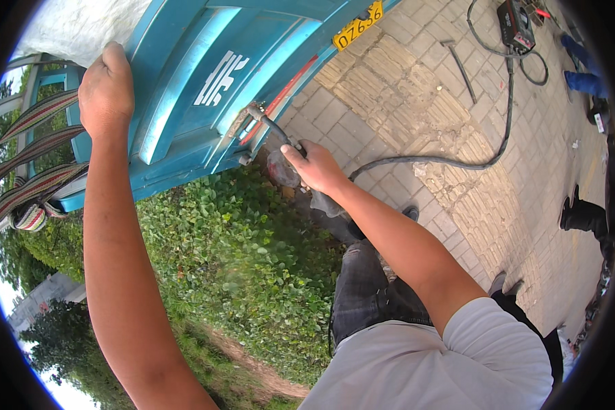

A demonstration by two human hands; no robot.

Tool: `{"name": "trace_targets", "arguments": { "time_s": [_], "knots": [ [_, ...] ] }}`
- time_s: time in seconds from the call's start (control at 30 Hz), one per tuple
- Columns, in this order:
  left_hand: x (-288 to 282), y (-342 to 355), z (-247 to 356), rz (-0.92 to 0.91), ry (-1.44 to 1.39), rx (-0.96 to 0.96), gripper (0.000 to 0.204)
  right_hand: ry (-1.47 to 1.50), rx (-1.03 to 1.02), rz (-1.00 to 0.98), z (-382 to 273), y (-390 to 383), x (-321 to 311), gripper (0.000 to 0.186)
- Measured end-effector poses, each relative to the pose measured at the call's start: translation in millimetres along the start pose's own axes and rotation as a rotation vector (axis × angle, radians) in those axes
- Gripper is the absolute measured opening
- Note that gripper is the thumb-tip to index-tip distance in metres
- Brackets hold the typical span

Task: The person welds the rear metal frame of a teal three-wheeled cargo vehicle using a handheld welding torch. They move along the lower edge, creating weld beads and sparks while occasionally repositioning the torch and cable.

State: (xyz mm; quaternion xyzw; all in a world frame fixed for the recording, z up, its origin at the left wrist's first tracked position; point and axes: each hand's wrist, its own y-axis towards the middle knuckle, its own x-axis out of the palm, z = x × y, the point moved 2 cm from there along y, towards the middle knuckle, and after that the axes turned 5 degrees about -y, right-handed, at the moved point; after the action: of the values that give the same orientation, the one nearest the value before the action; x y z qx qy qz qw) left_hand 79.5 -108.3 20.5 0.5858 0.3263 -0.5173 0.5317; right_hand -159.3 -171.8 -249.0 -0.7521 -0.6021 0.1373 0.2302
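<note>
My left hand (108, 99) is closed over the upper edge of a blue truck tailgate (167, 82), its fingertips hidden behind the panel. In my right hand (316, 167) is the dark handle of a welding torch (277, 130). The torch's bent neck reaches to the tailgate's lower corner, by a rusty hinge bracket (239, 123). Whether the tip touches the metal I cannot tell. A black cable (451, 162) runs from behind my right hand across the paving to a dark boxy welding machine (516, 27).
A hammer (461, 72) lies on the brick paving (389, 130). Striped straps (41, 147) hang at the tailgate's left, near a white sack (82, 27). A leafy hedge (232, 253) grows below the truck. Other people's legs (584, 82) stand at the right.
</note>
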Motion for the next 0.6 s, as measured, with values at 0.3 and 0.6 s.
{"name": "trace_targets", "arguments": {
  "time_s": [0.3,0.6],
  "knots": [
    [0.4,0.2,0.1,0.011,-0.003,0.001,0.067,0.085,-0.009,-0.008,8.0,-2.3,-1.1,0.049],
    [0.6,1.1,-1.9,0.022,-0.001,0.005,0.067,0.092,0.019,-0.003,1.3,-5.0,-1.1,0.049]
  ]
}}
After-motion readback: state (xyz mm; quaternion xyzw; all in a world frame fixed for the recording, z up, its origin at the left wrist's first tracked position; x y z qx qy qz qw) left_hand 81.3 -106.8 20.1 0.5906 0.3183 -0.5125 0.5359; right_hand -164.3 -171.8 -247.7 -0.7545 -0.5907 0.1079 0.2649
